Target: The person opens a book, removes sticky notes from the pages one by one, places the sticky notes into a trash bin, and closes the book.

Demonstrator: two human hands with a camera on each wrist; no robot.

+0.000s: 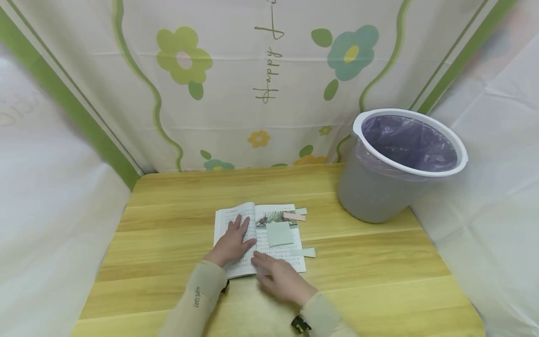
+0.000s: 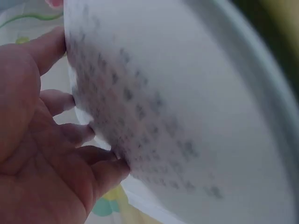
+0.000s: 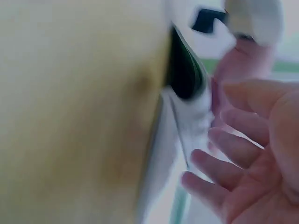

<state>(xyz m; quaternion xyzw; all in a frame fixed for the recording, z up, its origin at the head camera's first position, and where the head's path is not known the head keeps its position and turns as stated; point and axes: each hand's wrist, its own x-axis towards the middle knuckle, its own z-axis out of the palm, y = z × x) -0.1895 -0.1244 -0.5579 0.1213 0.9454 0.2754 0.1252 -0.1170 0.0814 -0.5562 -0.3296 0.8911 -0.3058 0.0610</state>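
An open book with printed text lies on the wooden table. My left hand rests on its left page with fingers spread, and the left wrist view shows the fingertips against the printed page. Low over the right page is my right hand, fingers extended toward the fold near the bottom edge. In the right wrist view this hand has relaxed, separated fingers and holds nothing. A pale green square sticky note sits on the right page below a picture. Pale green strips and a pink strip stick out past the right edge.
A grey bin with a white rim and purple liner stands at the table's back right. The wooden table ends at a flower-printed curtain behind, and white sheets hang on both sides.
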